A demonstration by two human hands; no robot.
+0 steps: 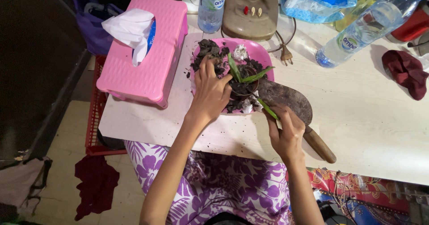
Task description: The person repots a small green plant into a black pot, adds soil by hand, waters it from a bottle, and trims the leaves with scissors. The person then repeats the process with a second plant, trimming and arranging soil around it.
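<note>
Head view: at frame centre, one pink plate [261,50] of soil on the tabletop [371,117]. The left hand [210,91] presses fingers into the soil; the right hand [286,133] pinches one green leaf [268,109]. Two clear bottles [362,30] with blue-white labels stand along the top, one pink tissue box [156,59] upper left.

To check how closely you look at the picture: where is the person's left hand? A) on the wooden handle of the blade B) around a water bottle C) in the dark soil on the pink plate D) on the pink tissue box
C: the left hand presses into the dark soil on the pink plate, beside the small plant; the right hand holds a green leaf.
</note>
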